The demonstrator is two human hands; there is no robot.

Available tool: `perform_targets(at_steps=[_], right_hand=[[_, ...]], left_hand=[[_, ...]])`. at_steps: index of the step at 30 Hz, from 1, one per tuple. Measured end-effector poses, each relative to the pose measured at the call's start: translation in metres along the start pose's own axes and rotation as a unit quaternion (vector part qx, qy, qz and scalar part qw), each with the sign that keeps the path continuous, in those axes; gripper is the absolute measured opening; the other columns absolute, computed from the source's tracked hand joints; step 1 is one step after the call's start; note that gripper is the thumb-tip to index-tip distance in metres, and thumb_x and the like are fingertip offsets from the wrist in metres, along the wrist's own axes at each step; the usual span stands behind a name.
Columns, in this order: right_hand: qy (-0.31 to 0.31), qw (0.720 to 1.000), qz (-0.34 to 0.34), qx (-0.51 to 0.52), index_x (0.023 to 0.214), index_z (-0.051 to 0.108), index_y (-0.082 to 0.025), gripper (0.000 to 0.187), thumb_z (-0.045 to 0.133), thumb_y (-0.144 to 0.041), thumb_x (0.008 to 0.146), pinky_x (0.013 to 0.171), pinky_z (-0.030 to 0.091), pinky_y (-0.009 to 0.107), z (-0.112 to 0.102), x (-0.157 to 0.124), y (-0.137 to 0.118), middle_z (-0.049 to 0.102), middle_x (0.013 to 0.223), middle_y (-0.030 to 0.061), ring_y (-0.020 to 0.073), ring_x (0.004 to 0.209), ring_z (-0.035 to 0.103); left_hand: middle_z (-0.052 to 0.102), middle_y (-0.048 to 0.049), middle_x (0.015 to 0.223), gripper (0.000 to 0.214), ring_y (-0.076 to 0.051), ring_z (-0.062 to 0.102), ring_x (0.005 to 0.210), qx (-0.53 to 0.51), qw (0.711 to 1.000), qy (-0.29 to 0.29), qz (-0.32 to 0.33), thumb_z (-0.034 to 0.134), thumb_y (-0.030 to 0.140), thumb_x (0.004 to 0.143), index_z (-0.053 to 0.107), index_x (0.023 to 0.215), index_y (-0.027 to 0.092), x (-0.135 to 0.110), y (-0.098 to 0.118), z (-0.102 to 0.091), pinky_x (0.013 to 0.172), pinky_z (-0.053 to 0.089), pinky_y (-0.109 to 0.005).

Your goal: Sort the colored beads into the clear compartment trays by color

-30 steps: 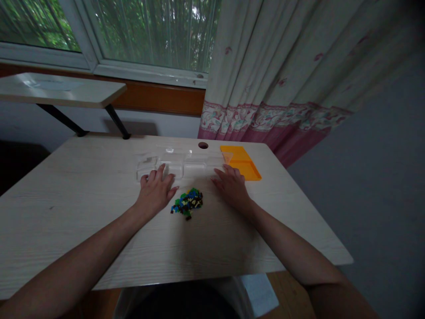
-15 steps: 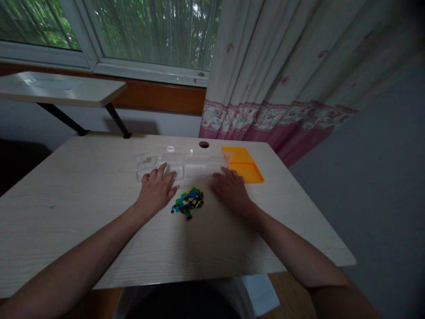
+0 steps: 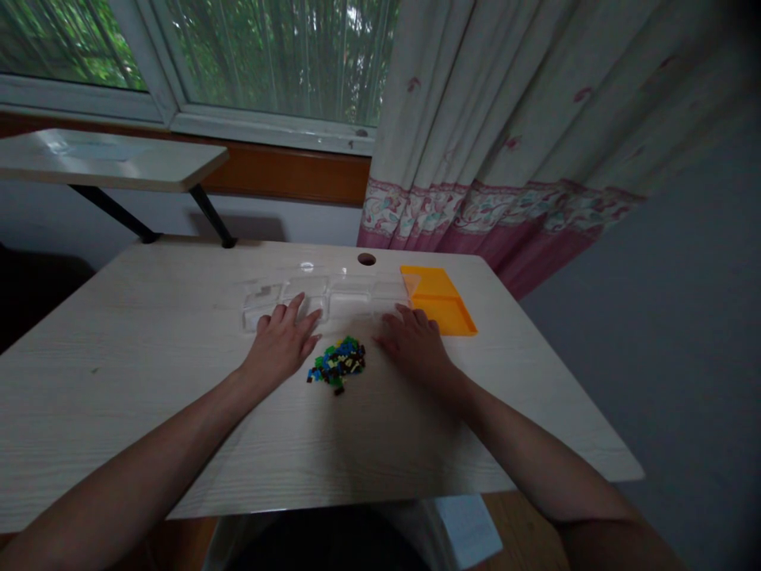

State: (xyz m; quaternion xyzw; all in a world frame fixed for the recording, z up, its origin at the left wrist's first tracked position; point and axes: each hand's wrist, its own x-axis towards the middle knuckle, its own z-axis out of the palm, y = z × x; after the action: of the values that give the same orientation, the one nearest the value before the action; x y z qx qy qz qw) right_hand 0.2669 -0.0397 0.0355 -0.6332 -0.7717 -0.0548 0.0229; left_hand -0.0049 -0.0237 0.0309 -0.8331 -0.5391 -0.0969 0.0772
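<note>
My left hand (image 3: 282, 337) lies with fingers spread at the near edge of a row of clear plastic trays (image 3: 349, 304), its fingertips over one compartment. On the other side, my right hand (image 3: 416, 341) rests with its fingers apart near the trays' right end. Whether the fingertips press on the plastic I cannot tell. A small heap of loose toy bricks (image 3: 340, 361) in blue, green, black and cream sits on the table between my hands. An orange tray (image 3: 445, 304) lies just beyond my right hand, partly under a clear corner of plastic.
The pale wooden table (image 3: 178, 428) has a round cable hole (image 3: 367, 259) at its back edge. A raised shelf (image 3: 112, 159) on black legs stands at the back left. A curtain (image 3: 464, 159) hangs behind, and white paper (image 3: 469, 530) lies below the front edge.
The orange tray has shifted slightly toward me and to the right. Both hands stay in nearly the same place with fingers spread, and the heap of bricks looks unchanged.
</note>
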Motion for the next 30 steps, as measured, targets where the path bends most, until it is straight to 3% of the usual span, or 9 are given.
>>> perform_targets(at_steps=[8,17,22,25,30], right_hand=[[-0.025,1.0,0.002,-0.002,0.133,0.051,-0.024,0.05,0.035,-0.054,0.097,0.096,0.04,0.051,-0.008,-0.004,-0.004,0.04,0.15,0.0143,0.0348,0.13,0.039],[-0.03,0.999,0.001,-0.012,0.135,0.049,-0.024,0.05,0.037,-0.054,0.097,0.092,0.043,0.05,-0.011,-0.007,-0.006,0.041,0.149,0.0138,0.0349,0.128,0.04],[-0.031,0.999,0.001,-0.012,0.136,0.048,-0.022,0.053,0.036,-0.055,0.097,0.092,0.044,0.049,-0.012,-0.007,-0.006,0.042,0.148,0.0145,0.0346,0.127,0.042],[-0.027,0.999,0.001,-0.016,0.139,0.046,-0.021,0.053,0.037,-0.053,0.097,0.092,0.044,0.047,-0.012,-0.006,-0.005,0.041,0.149,0.0148,0.0337,0.127,0.042],[-0.025,1.0,0.004,-0.019,0.136,0.048,-0.022,0.049,0.038,-0.05,0.097,0.091,0.045,0.046,-0.012,-0.005,-0.004,0.043,0.148,0.014,0.0328,0.126,0.043]], left_hand=[[0.033,-0.0139,0.151,0.038,-0.035,0.045,0.12,-0.005,1.0,-0.004,0.014,0.049,0.043,0.094,0.057,0.128,0.028,0.0,-0.002,-0.001,0.086,0.046,-0.048],[0.034,-0.0142,0.15,0.037,-0.035,0.045,0.119,-0.008,1.0,-0.003,0.017,0.048,0.043,0.095,0.057,0.127,0.028,-0.001,-0.002,-0.001,0.085,0.047,-0.047],[0.035,-0.015,0.149,0.041,-0.036,0.043,0.122,-0.014,1.0,0.007,-0.013,0.05,0.045,0.093,0.055,0.131,0.028,-0.003,0.0,0.0,0.088,0.045,-0.051],[0.036,-0.0152,0.149,0.049,-0.038,0.04,0.126,-0.012,0.999,0.038,-0.015,0.055,0.046,0.091,0.052,0.136,0.028,-0.001,0.001,0.001,0.102,0.035,-0.059],[0.038,-0.0131,0.148,0.048,-0.034,0.033,0.136,-0.045,0.993,0.081,0.07,0.053,0.037,0.092,0.049,0.14,0.03,0.01,0.003,0.009,0.116,0.014,-0.06]])
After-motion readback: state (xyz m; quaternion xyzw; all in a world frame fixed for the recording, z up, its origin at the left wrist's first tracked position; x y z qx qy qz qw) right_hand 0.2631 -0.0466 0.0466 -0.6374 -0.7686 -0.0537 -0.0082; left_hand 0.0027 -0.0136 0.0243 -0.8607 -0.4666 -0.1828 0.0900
